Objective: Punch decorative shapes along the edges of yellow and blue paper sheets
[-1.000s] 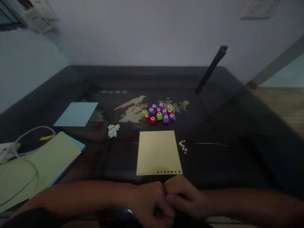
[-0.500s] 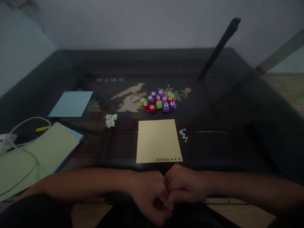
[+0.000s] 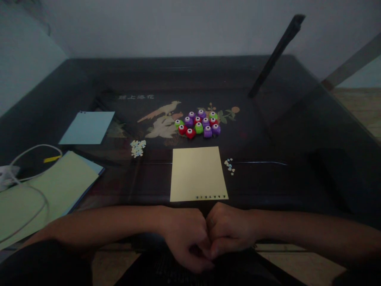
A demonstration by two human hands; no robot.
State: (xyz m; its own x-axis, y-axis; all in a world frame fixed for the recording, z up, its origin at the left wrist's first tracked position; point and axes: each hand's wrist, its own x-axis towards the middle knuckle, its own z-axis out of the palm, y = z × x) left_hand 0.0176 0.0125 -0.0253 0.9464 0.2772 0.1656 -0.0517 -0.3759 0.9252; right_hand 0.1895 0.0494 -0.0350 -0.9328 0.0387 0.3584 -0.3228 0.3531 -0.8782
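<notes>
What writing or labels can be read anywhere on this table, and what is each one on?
Pale row of about four characters: inlaid in the dark table top, above the bird picture; too blurred to read.
Coloured punches: no readable marks.
Yellow sheet, blue sheet, green sheet: no writing visible.
No brand, number or sign shows elsewhere.

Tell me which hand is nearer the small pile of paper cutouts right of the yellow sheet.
Right. The right hand is curled below the small pile of cutouts, slightly to its left. The left hand presses against it from farther left, beneath the yellow sheet.
</notes>
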